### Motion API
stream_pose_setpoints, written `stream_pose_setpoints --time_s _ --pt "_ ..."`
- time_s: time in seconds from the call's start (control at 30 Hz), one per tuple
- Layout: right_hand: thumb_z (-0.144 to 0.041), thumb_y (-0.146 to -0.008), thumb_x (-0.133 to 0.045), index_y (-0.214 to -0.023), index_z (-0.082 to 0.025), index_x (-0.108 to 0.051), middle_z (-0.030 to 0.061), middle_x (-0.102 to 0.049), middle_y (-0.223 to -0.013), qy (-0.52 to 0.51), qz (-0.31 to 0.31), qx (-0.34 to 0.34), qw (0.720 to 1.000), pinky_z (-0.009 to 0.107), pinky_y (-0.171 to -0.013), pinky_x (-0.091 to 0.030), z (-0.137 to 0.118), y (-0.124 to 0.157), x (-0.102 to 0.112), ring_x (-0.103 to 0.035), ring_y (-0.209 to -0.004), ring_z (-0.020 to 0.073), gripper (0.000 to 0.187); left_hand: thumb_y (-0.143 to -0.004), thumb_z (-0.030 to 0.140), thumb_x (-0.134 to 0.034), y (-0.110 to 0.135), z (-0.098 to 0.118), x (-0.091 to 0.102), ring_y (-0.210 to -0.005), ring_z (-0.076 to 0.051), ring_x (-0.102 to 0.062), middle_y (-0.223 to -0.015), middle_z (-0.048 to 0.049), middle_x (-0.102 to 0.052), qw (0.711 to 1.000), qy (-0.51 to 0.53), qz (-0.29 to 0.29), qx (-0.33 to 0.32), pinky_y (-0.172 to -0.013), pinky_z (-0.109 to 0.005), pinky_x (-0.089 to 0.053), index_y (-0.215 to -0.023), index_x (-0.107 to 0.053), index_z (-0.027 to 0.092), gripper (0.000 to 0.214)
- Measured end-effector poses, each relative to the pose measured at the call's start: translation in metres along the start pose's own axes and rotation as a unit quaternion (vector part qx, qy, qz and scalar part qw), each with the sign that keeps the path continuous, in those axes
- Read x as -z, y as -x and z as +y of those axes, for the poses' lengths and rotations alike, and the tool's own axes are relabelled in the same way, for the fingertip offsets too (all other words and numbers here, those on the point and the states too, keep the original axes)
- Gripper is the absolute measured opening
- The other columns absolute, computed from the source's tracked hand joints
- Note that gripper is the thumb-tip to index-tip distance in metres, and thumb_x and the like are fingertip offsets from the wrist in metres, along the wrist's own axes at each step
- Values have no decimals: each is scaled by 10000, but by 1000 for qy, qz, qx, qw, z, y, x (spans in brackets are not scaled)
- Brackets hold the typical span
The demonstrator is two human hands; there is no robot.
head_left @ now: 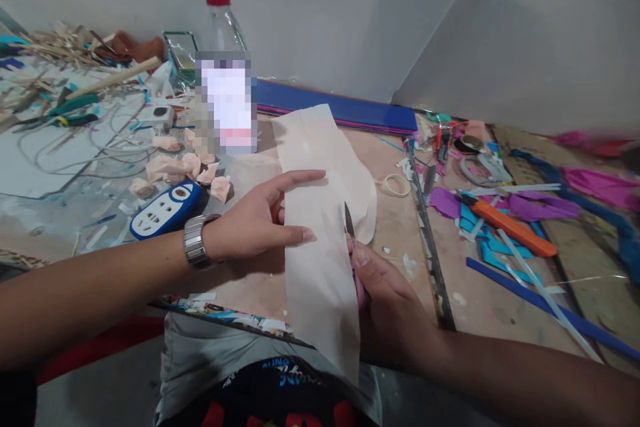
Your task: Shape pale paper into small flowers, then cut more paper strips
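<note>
A long cream-coloured sheet (315,267), like paper or thin foam, lies over the worktable and hangs past its front edge. My left hand (263,217) grips its left side, thumb and index finger on top and the other fingers partly hidden beneath. With my right hand (383,280) I hold a pair of scissors (350,222) with pink handles at the sheet's right side. One dark blade shows above the sheet; the other is hidden. Beyond the blade, the right part of the sheet curls outward.
On the left are a blue-and-white power strip (167,210), crumpled peach pieces (167,167) and green-handled pliers (73,107). A red-capped bottle (225,24) stands behind a blurred-out screen (233,104). To the right lie a tape ring (396,185), an orange cutter (515,224) and colourful scraps.
</note>
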State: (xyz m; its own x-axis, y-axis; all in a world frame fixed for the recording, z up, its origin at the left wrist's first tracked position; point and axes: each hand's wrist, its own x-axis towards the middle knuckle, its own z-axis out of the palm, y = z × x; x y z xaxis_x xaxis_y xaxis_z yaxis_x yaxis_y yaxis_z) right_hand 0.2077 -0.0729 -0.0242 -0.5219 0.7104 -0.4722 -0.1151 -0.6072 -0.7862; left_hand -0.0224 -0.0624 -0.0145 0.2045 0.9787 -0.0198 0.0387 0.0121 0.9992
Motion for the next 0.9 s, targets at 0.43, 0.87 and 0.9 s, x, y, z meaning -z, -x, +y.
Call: stream_pose_setpoints --time_s 0.43,0.87,0.9 --pt "-579 -924 -655 -1029 -277 -675 14 -694 -801 77 9 28 997 354 -733 -530 -4 -2 -2 -632 -773 222 320 -763 288 -855 1 2 0 -1069 -266 -659 -1257 -104 -690 1000 -17 21 -7 -808 -364 -593 -1519 -502 242 836" --pt "-538 -974 -606 -1086 -294 -683 11 -710 -795 42 13 31 999 356 -764 -538 3 -1 2 -638 -739 212 279 -764 294 -869 1 1 -1 -1305 -338 -604 -1497 -114 -582 1000 -9 -2 -14 -917 -407 -614 -1495 -521 268 811" --pt "-545 -980 -587 -1090 -293 -684 20 -722 -822 51 17 38 998 363 -796 -544 4 -2 2 -654 -775 221 292 -772 291 -865 2 1 -2 -1309 -336 -605 -1513 -115 -570 1000 2 -9 -9 -912 -401 -616 -1504 -507 271 816"
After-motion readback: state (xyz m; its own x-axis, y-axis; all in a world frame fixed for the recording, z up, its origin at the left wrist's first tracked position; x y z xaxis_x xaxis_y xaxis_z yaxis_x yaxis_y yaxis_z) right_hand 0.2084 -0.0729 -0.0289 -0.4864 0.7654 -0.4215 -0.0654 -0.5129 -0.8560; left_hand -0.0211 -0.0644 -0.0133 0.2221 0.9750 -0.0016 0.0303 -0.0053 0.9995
